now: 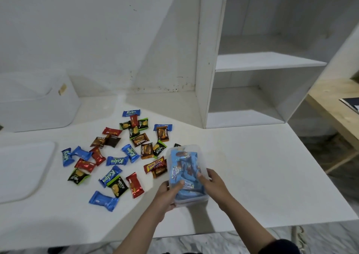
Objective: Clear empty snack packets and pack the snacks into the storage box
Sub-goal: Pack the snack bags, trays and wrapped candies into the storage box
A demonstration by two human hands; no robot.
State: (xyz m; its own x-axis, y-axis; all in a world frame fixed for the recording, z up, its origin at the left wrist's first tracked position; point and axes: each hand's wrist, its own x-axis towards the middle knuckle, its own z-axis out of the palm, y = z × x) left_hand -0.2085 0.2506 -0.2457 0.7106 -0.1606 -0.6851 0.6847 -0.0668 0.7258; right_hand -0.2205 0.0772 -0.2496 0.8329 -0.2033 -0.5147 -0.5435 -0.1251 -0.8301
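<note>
A small clear plastic storage box (186,151) stands on the white table, filled with light-blue snack packets (184,168). My left hand (168,195) grips the box's near left corner, thumb over the rim. My right hand (210,182) holds the near right side, fingers pressing on the blue packets inside. To the left of the box, several loose snack packets (116,160) in blue, red, brown and black-green wrappers lie scattered on the table. A purple-yellow packet (155,164) lies against the box's left wall.
A large white bin (37,102) stands at the back left, and a white lid (23,170) lies flat at the left edge. An open white shelf unit (252,79) stands at the back right. The table edge (233,228) runs just behind my forearms.
</note>
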